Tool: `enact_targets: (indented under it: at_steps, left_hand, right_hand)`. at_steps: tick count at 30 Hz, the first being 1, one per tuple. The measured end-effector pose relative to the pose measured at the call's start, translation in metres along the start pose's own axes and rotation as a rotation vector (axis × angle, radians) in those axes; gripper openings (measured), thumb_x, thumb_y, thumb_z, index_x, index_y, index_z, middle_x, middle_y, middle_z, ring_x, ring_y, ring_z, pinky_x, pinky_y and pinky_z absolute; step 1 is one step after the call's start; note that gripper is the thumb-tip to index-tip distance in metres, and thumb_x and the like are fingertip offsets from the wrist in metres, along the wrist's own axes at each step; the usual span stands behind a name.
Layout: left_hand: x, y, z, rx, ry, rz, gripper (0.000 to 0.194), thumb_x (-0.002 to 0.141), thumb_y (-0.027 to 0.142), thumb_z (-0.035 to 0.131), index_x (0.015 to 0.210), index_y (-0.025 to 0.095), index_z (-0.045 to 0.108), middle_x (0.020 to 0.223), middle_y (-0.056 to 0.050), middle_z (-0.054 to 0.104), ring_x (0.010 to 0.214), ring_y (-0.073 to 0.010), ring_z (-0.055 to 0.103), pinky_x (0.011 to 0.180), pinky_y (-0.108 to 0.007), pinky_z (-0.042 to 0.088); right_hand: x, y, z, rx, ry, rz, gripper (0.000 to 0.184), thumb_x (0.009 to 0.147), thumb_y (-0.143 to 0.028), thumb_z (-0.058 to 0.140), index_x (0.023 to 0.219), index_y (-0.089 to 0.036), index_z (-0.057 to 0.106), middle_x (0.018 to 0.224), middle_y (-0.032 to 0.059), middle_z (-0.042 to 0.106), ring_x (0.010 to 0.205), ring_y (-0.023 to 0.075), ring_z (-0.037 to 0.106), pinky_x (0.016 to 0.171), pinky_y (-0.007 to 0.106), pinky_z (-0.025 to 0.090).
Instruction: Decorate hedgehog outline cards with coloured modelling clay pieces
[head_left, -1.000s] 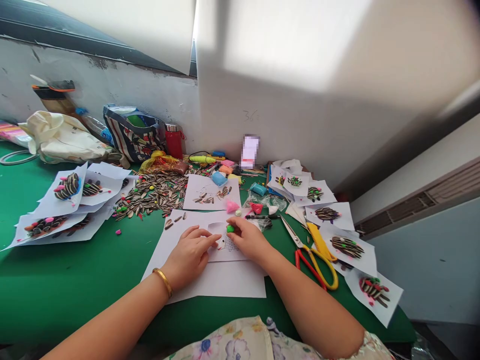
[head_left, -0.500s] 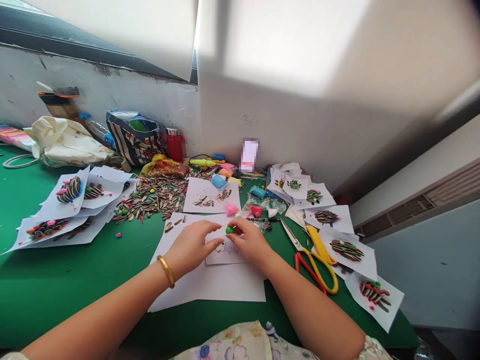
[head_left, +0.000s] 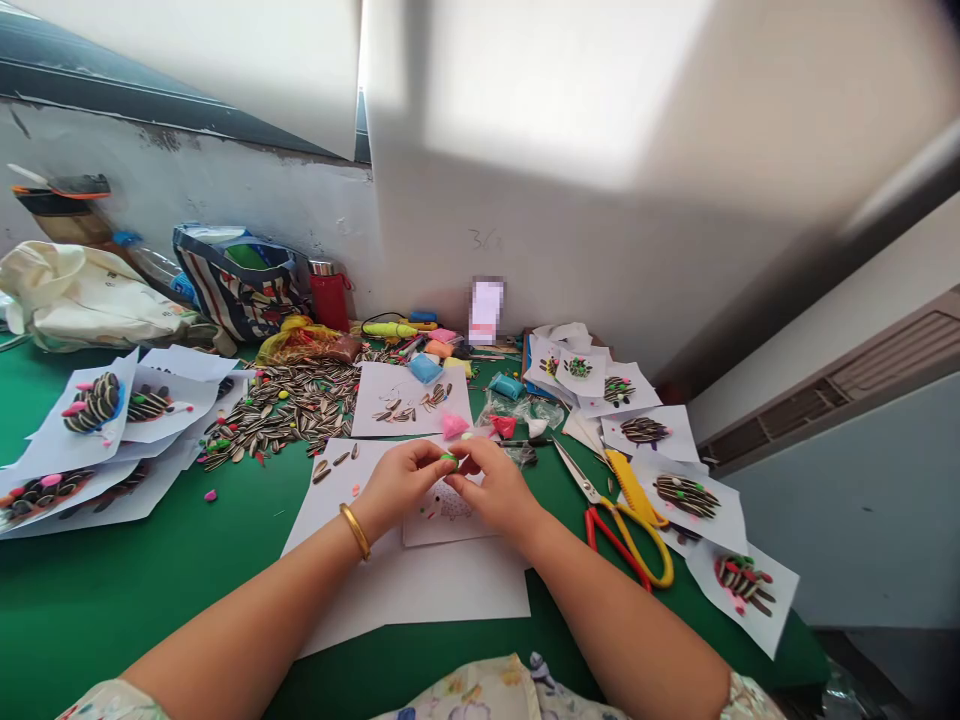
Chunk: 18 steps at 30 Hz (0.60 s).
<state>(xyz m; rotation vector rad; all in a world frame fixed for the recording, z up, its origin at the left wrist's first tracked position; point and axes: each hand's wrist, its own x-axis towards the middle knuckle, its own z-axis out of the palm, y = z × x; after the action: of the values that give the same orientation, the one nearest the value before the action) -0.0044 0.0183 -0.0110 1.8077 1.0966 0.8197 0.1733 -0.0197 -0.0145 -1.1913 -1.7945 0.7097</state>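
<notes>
- My left hand (head_left: 401, 487) and right hand (head_left: 499, 487) are closed in a pinch, both sets of fingertips pressing a small lump of green modelling clay (head_left: 450, 459). It sits between them, partly hidden, just above the sketched paper card (head_left: 442, 515).
- The clay looks soft and matte, so pressing too hard could flatten its rounded shape or leave it stuck to my skin.
- If it slips, it could land among the loose sunflower seeds (head_left: 281, 410), all glossy, striped and pointed.
- The pink clay (head_left: 454, 425) sits just beyond my fingers. A careless reach could dent it or smear the colours together.
- The thin white paper sheet (head_left: 405, 590) lies loose on the table, and my gold bangle (head_left: 355, 531) could drag it — the card would shift too.
</notes>
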Motion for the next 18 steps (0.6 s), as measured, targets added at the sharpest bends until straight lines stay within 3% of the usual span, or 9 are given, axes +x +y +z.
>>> enact_targets:
  at_steps: [5, 11, 15, 18]
  left_hand:
    - [-0.006, -0.002, 0.001, 0.074, 0.056, 0.052, 0.025, 0.085, 0.042, 0.062, 0.081, 0.019, 0.070, 0.077, -0.002, 0.072, 0.072, -0.0173, 0.064, 0.066, -0.027, 0.049]
    - [-0.013, -0.003, -0.001, 0.105, 0.066, 0.127, 0.024, 0.087, 0.040, 0.061, 0.098, 0.021, 0.072, 0.088, -0.003, 0.073, 0.079, -0.0178, 0.065, 0.070, -0.028, 0.050]
    - [-0.014, -0.001, -0.003, 0.160, 0.086, 0.139, 0.020, 0.088, 0.037, 0.060, 0.090, 0.021, 0.072, 0.082, -0.002, 0.072, 0.076, -0.0175, 0.064, 0.069, -0.028, 0.048]
    - [-0.013, 0.001, -0.004, 0.155, 0.102, 0.132, 0.020, 0.090, 0.033, 0.056, 0.086, 0.020, 0.071, 0.082, -0.002, 0.073, 0.077, -0.0172, 0.065, 0.070, -0.027, 0.048]
  right_hand:
    - [-0.001, -0.006, -0.002, -0.038, -0.059, 0.027, 0.018, 0.091, -0.030, 0.061, 0.108, -0.025, 0.068, 0.095, 0.0019, 0.070, 0.084, 0.0171, 0.061, 0.077, 0.030, 0.048]
    - [-0.002, -0.008, -0.005, -0.047, 0.004, -0.020, 0.017, 0.092, -0.025, 0.058, 0.103, -0.026, 0.071, 0.094, 0.0021, 0.072, 0.086, 0.0181, 0.063, 0.078, 0.031, 0.047]
    - [-0.004, -0.007, -0.004, -0.053, -0.021, -0.027, 0.019, 0.093, -0.022, 0.056, 0.106, -0.026, 0.070, 0.098, 0.0016, 0.072, 0.089, 0.0174, 0.063, 0.080, 0.030, 0.047]
    - [-0.005, -0.007, -0.001, -0.062, -0.038, -0.014, 0.030, 0.089, -0.023, 0.062, 0.119, -0.024, 0.064, 0.102, 0.0037, 0.071, 0.089, 0.0182, 0.062, 0.081, 0.031, 0.047]
